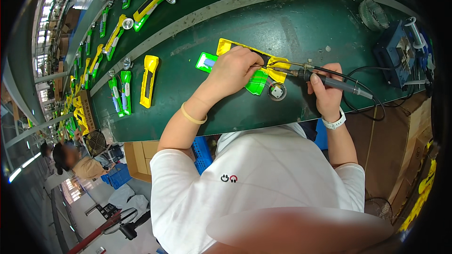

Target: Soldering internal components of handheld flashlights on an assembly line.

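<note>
Right hand (326, 89): fingers grasping soldering iron (340, 84), tip at the yellow casing (278, 74). Left hand (237, 67): fingers bent over that casing, exact grip cannot be told. Casing lies on surface (188, 73), beside green casing (257, 83).

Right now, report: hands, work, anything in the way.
Left hand over yellow-and-green plastic casing. Right hand gripping grey-handled soldering iron, tip near casing. Possible obstruction: round silver reflector alongside.

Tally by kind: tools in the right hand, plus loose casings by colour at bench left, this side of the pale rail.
Soldering iron in right hand: 1
Yellow casing: 1
Green casings: 2
Total: 4
</note>
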Tool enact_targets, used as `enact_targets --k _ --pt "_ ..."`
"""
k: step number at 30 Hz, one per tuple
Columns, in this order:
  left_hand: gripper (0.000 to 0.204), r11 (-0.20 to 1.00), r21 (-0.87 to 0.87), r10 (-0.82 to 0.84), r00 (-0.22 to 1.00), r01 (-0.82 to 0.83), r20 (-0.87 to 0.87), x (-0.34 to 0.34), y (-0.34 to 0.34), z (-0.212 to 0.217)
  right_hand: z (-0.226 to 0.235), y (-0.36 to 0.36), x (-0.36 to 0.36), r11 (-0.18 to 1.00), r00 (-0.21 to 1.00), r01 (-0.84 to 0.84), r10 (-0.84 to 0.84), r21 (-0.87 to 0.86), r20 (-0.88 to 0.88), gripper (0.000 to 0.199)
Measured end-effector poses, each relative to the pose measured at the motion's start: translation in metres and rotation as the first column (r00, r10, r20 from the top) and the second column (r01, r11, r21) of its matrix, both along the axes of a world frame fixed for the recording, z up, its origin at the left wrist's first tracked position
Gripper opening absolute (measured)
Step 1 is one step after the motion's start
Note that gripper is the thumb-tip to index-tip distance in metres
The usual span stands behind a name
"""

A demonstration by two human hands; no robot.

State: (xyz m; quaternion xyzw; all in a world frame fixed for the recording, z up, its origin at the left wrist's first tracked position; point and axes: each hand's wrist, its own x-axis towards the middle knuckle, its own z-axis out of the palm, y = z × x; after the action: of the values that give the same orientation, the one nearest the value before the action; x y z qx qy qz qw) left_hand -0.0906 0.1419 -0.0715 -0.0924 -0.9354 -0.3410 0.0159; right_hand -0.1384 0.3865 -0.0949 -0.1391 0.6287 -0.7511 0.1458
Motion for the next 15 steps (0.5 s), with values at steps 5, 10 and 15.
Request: enact_targets --k 5,10,15 --pt "0.009 0.997 -0.07 -0.038 0.999 0.038 0.012 -0.0035 0.0021 0.0031 -0.0015 -0.0007 -0.0009 0.999 1.0 -0.03 0.03 0.016 -0.005 0.026" --pt "0.009 0.996 -0.068 -0.053 0.998 0.054 0.022 -0.0044 0.0015 0.0026 -0.0057 0.0006 -0.0032 0.996 0.997 -0.071 0.069 0.06 0.034 0.025" --pt "0.009 0.995 -0.079 -0.054 0.998 0.055 0.013 -0.0063 0.0036 0.0028 -0.0095 -0.004 -0.0049 0.993 0.997 -0.072 0.071 0.093 0.016 0.026"
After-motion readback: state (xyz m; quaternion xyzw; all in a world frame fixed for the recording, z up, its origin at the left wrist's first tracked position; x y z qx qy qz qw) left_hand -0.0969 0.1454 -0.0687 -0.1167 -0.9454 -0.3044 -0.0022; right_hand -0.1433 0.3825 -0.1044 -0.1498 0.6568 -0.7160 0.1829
